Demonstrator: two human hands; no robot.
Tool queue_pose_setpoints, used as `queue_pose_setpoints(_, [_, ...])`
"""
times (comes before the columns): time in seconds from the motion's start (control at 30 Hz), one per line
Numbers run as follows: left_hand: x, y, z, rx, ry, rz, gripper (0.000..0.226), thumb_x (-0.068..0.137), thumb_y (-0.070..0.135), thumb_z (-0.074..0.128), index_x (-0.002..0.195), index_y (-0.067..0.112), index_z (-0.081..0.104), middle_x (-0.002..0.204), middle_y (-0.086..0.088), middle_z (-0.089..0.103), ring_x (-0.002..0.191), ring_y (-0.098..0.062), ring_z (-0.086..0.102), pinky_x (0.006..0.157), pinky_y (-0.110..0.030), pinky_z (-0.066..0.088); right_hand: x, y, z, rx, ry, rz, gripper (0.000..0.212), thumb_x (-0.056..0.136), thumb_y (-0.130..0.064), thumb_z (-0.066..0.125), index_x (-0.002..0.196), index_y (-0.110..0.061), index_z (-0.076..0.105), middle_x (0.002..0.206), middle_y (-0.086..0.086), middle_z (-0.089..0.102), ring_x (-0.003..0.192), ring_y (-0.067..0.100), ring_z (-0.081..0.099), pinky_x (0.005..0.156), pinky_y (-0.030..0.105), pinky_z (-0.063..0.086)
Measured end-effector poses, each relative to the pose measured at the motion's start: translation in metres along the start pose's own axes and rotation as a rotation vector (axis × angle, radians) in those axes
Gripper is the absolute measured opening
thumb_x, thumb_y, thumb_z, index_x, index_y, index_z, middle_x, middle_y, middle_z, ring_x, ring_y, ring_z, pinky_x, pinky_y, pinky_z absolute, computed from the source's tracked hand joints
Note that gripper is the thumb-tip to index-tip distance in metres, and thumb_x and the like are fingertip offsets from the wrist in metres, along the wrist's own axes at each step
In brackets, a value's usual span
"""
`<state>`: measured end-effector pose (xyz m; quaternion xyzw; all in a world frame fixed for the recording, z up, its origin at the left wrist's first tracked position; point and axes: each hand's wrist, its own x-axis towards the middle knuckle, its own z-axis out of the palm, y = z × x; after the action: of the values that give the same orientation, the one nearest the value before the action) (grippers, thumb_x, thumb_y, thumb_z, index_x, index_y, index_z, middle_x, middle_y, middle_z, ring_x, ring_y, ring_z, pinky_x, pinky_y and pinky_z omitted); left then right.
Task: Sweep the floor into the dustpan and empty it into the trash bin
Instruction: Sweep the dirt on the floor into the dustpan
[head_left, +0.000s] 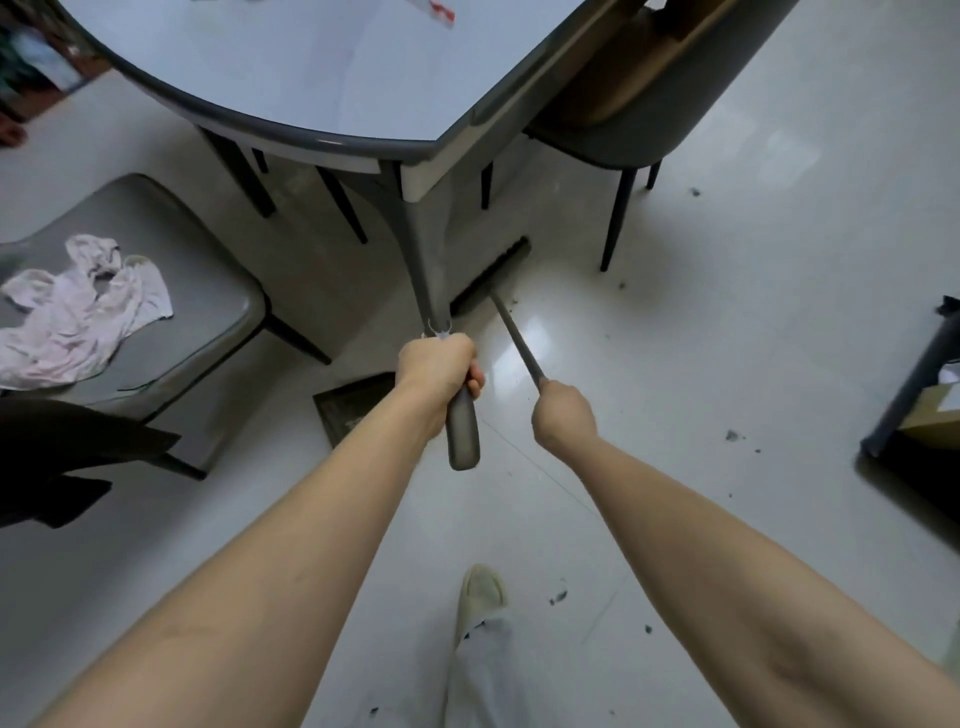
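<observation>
My left hand (439, 364) grips the grey handle (462, 431) of the dustpan. The dark dustpan tray (350, 408) sits on the floor below my left forearm, partly hidden by it. My right hand (563, 413) grips the thin dark broom stick (517, 335). The broom head (491, 278) lies on the white floor under the table's corner, beside the grey table leg (428, 270). Dark bits of dirt (558, 596) are scattered on the floor at the right and near my foot.
A grey-rimmed table (332, 135) fills the top. A grey chair (135, 322) with a pale cloth (78, 312) stands at left. Another chair (634, 130) stands at top right. A dark bin-like object (914, 384) lies at the right edge. My shoe (480, 592) is at bottom centre.
</observation>
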<state>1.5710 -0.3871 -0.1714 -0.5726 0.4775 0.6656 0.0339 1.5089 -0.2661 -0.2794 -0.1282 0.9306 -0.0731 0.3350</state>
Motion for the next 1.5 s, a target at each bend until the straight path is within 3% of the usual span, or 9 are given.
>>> queue_pose_setpoints(0.1, [0.012,0.002,0.014,0.005,-0.024,-0.027,0.018,0.083,-0.003,0.042,0.078,0.011,0.054,0.05,-0.002,0.042,0.038,-0.01,0.04,0.034,-0.017,0.031,0.048,-0.016,-0.003,0.091,-0.03,-0.035,0.045,0.091,0.001,0.036,0.132,-0.009,0.049,0.101,0.011,0.059,0.079,0.025,0.053,0.06,0.029,0.044])
queue_pose_setpoints(0.2, [0.025,0.002,0.018,0.031,-0.008,-0.01,0.02,0.086,-0.003,0.043,0.069,0.008,0.045,0.055,-0.003,0.041,0.035,-0.009,0.038,0.035,-0.016,0.03,0.092,-0.031,-0.017,0.124,-0.08,-0.087,0.047,0.09,0.001,0.033,0.133,-0.01,0.049,0.093,0.011,0.052,0.077,0.028,0.051,0.045,0.026,0.036])
queue_pose_setpoints(0.4, [0.05,-0.001,0.028,0.07,0.029,0.011,0.008,0.084,0.001,0.042,0.078,0.007,0.044,0.034,0.002,0.042,0.034,-0.013,0.039,0.036,-0.017,0.03,0.153,-0.073,-0.022,-0.005,-0.165,-0.146,0.041,0.089,0.002,0.039,0.127,-0.003,0.055,0.091,0.014,0.051,0.079,0.028,0.047,0.048,0.027,0.037])
queue_pose_setpoints(0.6, [0.064,0.008,0.042,0.064,0.04,0.007,0.01,0.082,0.001,0.042,0.074,0.006,0.045,0.031,0.003,0.041,0.039,-0.015,0.04,0.039,-0.018,0.032,0.17,-0.075,-0.014,-0.122,-0.173,-0.101,0.04,0.089,0.002,0.044,0.128,-0.002,0.052,0.103,0.015,0.057,0.087,0.03,0.055,0.071,0.03,0.048])
queue_pose_setpoints(0.87, [0.059,-0.007,0.066,0.115,0.084,-0.023,0.027,0.081,0.0,0.043,0.104,-0.003,0.057,0.032,0.0,0.045,0.041,-0.017,0.047,0.042,-0.02,0.039,0.109,0.001,-0.012,-0.163,-0.227,0.049,0.047,0.092,0.0,0.04,0.138,-0.006,0.041,0.093,0.009,0.052,0.087,0.027,0.059,0.068,0.03,0.048])
queue_pose_setpoints(0.97, [0.059,-0.006,0.064,0.128,0.099,-0.025,0.042,0.079,0.002,0.04,0.118,-0.006,0.054,0.032,0.0,0.046,0.041,-0.017,0.046,0.04,-0.02,0.037,0.067,0.038,-0.02,-0.177,-0.259,0.098,0.047,0.093,-0.003,0.038,0.14,-0.009,0.039,0.075,0.005,0.042,0.078,0.027,0.055,0.054,0.031,0.045])
queue_pose_setpoints(1.13, [0.044,-0.003,0.053,0.142,0.11,-0.007,0.02,0.08,0.001,0.039,0.094,0.001,0.052,0.038,-0.005,0.046,0.038,-0.016,0.043,0.037,-0.017,0.033,-0.002,0.065,-0.042,-0.197,-0.273,0.132,0.038,0.091,-0.002,0.036,0.128,-0.004,0.048,0.085,0.008,0.048,0.078,0.026,0.056,0.058,0.03,0.045])
queue_pose_setpoints(1.23, [0.038,-0.004,0.045,0.16,0.091,-0.003,0.011,0.083,0.002,0.039,0.086,0.002,0.05,0.031,-0.001,0.044,0.041,-0.016,0.043,0.04,-0.019,0.033,-0.023,0.072,-0.052,-0.175,-0.228,0.133,0.033,0.091,-0.003,0.037,0.12,-0.005,0.052,0.073,0.004,0.044,0.059,0.02,0.048,0.054,0.029,0.041])
queue_pose_setpoints(1.5, [0.039,-0.012,0.011,0.154,0.069,-0.007,0.042,0.086,0.002,0.038,0.123,-0.01,0.053,0.056,-0.006,0.045,0.047,-0.014,0.041,0.034,-0.017,0.03,-0.006,0.038,-0.04,-0.091,-0.172,0.069,0.047,0.093,-0.003,0.037,0.139,-0.012,0.041,0.077,0.003,0.042,0.076,0.025,0.052,0.057,0.031,0.044])
